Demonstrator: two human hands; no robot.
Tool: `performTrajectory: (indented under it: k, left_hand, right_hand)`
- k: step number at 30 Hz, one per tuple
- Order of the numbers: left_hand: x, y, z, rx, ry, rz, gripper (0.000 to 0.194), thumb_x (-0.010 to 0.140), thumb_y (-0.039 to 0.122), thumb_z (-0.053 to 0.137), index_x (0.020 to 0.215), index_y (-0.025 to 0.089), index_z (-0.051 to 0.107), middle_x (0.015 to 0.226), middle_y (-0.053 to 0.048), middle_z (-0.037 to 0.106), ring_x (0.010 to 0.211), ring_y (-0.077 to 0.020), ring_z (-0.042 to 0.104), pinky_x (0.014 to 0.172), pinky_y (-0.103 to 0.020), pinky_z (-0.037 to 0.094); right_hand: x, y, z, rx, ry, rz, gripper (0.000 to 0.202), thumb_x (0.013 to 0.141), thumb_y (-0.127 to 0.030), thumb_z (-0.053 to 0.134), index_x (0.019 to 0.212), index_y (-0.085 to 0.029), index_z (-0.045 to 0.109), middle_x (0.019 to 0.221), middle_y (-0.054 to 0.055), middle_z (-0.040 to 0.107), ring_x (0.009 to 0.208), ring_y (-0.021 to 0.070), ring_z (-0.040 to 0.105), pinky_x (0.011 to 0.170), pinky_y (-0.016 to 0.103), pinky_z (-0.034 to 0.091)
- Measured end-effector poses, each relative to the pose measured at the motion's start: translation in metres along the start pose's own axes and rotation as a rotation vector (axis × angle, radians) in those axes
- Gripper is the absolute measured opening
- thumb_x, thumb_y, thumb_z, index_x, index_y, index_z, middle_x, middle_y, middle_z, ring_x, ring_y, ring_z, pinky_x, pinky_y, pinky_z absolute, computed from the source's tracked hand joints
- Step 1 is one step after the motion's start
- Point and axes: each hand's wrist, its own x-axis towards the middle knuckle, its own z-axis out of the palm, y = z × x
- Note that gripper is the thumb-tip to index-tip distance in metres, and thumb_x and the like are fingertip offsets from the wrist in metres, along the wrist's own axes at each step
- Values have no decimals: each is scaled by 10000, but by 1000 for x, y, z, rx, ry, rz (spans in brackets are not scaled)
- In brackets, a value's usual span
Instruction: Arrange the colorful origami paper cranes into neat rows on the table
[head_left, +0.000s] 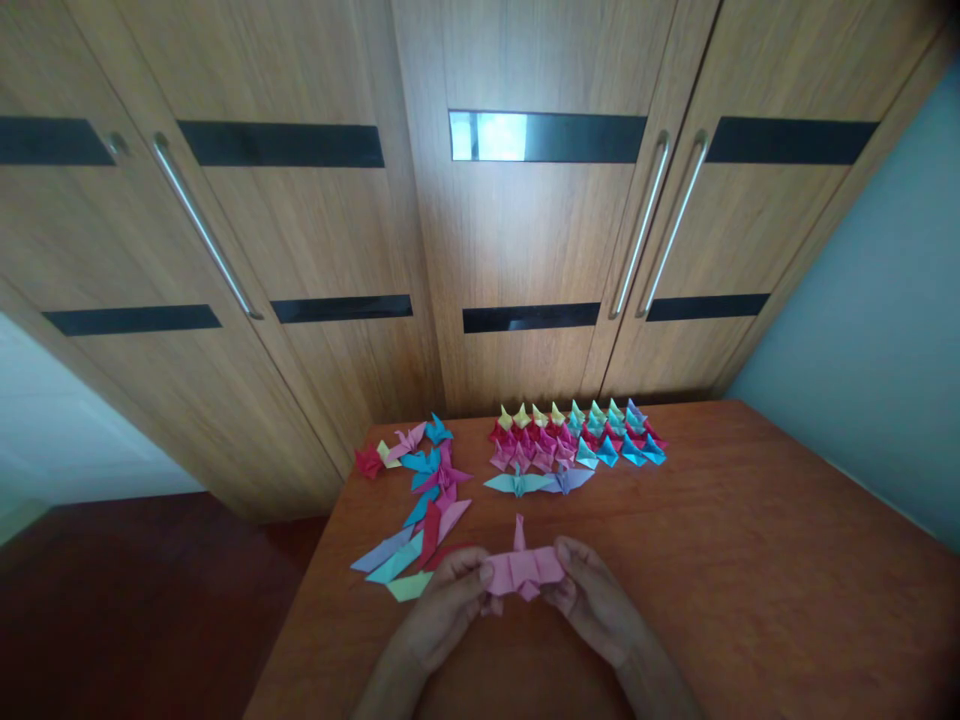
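Note:
A pink folded paper figure [526,572] is stretched between my two hands above the table's near part, a narrow point sticking up from its far side. My left hand [454,598] pinches its left end, and my right hand [592,592] pinches its right end. Beyond it lie a mint paper crane [517,484] and a lilac one [568,481] with wings spread. Several folded strips and cranes, including a mint strip [396,560] and a blue crane [438,430], lie in a loose pile to the left.
Rows of several small folded papers, such as a blue one [607,452], stand near the back of the brown table [750,560]. Behind the table rises a wooden wardrobe [540,230] with metal handles. A pale wall [870,330] is at the right.

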Motion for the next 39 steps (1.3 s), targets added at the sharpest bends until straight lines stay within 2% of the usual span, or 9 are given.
performTrajectory:
  k: [4, 8, 12, 16, 19, 22, 25, 32, 39]
  left_hand:
    - [-2, 0, -1, -65, 24, 8, 266, 696, 342, 783, 648, 137, 620, 592, 23, 554, 509, -63, 484, 496, -175, 369]
    - [-1, 0, 0, -67, 79, 10, 259, 689, 340, 787, 673, 141, 622, 615, 23, 571, 526, -64, 500, 514, -176, 379]
    - [1, 1, 0, -20, 124, 0, 257, 704, 339, 772, 686, 145, 605, 644, 19, 588, 541, -66, 503, 524, -179, 366]
    - [2, -1, -1, 65, 154, -16, 280, 744, 358, 730, 657, 147, 569, 552, 31, 544, 510, -61, 453, 504, -173, 317]
    - [4, -4, -4, 111, 194, -6, 295, 745, 383, 718, 659, 149, 560, 556, 30, 547, 518, -63, 442, 512, -173, 310]
    - [8, -7, -6, 156, 243, 30, 301, 757, 411, 697, 676, 155, 562, 572, 33, 546, 528, -67, 435, 515, -174, 305]
    - [10, -8, -9, 223, 267, 72, 311, 798, 431, 650, 682, 158, 557, 556, 35, 530, 521, -69, 409, 490, -177, 274]
    - [13, -8, -7, 387, 300, 116, 359, 813, 478, 613, 659, 160, 552, 576, 22, 556, 522, -83, 428, 480, -192, 278]
    - [16, -14, -9, 508, 255, 69, 422, 776, 575, 598, 670, 166, 584, 557, 10, 573, 501, -103, 442, 474, -205, 292]
  right_hand:
    - [0, 0, -7, -41, -50, -2, 428, 735, -456, 734, 577, -194, 434, 491, -87, 340, 476, 61, 312, 497, 200, 313]
    - [2, -4, -12, -192, -32, -43, 430, 770, -482, 690, 584, -196, 428, 460, -100, 299, 443, 58, 255, 455, 205, 220]
    - [3, -9, -14, -293, 19, -53, 408, 797, -496, 650, 610, -189, 456, 489, -79, 380, 464, 66, 314, 467, 214, 215]
    - [6, -12, -16, -356, 68, -44, 409, 793, -534, 626, 643, -188, 469, 523, -66, 430, 483, 72, 352, 476, 212, 219]
    - [11, -11, -20, -530, 145, -84, 416, 811, -551, 585, 643, -188, 471, 520, -68, 419, 485, 77, 348, 483, 213, 233]
    - [14, -10, -22, -736, 291, -198, 430, 830, -559, 540, 620, -192, 466, 513, -68, 394, 496, 90, 356, 490, 219, 256]
    - [11, -8, -16, -860, 350, -297, 423, 867, -533, 484, 609, -199, 452, 534, -63, 384, 520, 104, 381, 509, 223, 291]
    - [-2, 0, 19, -1156, 207, -415, 264, 883, -412, 504, 752, -196, 580, 668, -22, 558, 625, 128, 512, 590, 219, 372]
    - [4, 10, 22, -1399, 228, -546, 174, 874, -276, 475, 763, -204, 588, 651, -17, 594, 584, 125, 537, 568, 208, 379]
